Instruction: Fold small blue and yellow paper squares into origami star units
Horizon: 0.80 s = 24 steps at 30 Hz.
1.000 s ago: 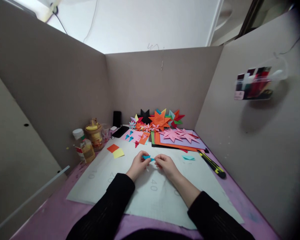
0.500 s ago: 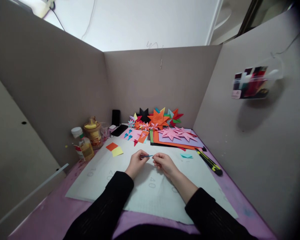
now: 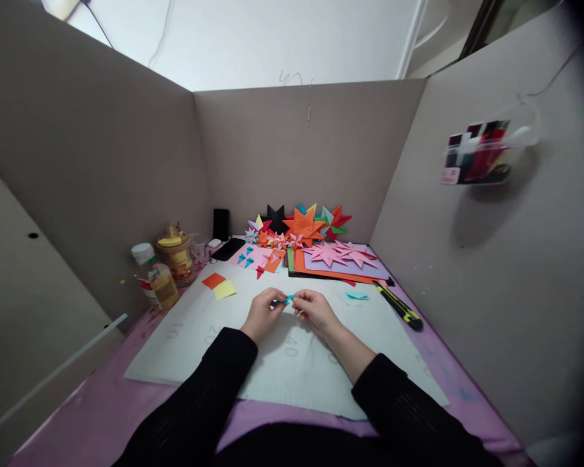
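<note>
Between my two hands, just above the white sheet, is a small folded blue paper piece (image 3: 290, 298). My left hand (image 3: 264, 314) pinches its left end between thumb and fingers. On the other end, the fingertips of my right hand (image 3: 316, 312) are closed as well. My fingers cover much of the piece, so its exact fold is hidden. To the right of my right hand lies a folded turquoise paper (image 3: 357, 296). An orange paper square (image 3: 213, 280) and a yellow paper square (image 3: 224, 289) rest to the left, slightly overlapping.
Folded paper stars (image 3: 304, 224) stand against the back panel. Pink stars (image 3: 327, 253) lie on a stack of coloured sheets. A yellow-black utility knife (image 3: 400, 307) is at the right edge. A bottle (image 3: 158, 282), a jar (image 3: 176, 259) and a phone (image 3: 228, 249) stand or lie at left.
My hands have come closer together on the blue paper, and more of its face now shows instead of a thin edge. The whole view has shifted slightly.
</note>
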Motion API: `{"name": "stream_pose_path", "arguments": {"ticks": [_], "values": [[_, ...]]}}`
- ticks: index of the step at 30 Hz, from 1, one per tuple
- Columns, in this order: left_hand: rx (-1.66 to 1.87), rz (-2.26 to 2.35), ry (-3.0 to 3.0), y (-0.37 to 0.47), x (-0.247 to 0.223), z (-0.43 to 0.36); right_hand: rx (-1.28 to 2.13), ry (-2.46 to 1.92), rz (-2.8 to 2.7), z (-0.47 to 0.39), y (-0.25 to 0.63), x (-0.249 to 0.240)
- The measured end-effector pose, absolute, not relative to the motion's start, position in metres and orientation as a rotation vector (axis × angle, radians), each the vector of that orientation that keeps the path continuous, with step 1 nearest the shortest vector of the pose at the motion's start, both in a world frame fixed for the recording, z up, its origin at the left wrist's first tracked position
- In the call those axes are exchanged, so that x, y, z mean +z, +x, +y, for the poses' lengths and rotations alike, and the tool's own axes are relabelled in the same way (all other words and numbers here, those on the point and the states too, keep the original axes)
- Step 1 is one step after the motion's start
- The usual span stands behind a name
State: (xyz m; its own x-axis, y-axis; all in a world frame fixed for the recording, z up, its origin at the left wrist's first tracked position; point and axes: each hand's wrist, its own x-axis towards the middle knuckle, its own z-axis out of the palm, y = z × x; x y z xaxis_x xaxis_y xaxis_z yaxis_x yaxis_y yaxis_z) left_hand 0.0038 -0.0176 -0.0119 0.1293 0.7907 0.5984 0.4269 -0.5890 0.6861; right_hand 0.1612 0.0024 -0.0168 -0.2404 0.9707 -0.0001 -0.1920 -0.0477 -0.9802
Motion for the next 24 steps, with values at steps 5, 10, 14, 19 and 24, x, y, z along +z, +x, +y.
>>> {"name": "stream_pose_path", "arguments": {"ticks": [5, 10, 14, 19, 24], "values": [[1.45, 1.175, 2.068, 0.0036, -0.0147, -0.0152, 1.469, -0.959, -1.227, 0.0014, 0.1605, -0.0134], [1.465, 1.16, 2.087, 0.0029, -0.0163, -0.0145, 1.464, -0.962, -1.241, 0.0006, 0.1603, -0.0115], [1.467, 1.126, 2.132, 0.0026, -0.0155, -0.0149, 1.451, -0.979, -1.237, 0.0016, 0.1596, -0.0119], [1.521, 1.107, 2.174, 0.0025, -0.0122, -0.0156, 1.463, -0.951, -1.25, 0.0028, 0.1601, -0.0136], [1.544, 1.097, 2.192, 0.0024, -0.01, -0.0157, 1.473, -0.945, -1.235, 0.0029, 0.1609, -0.014]]}}
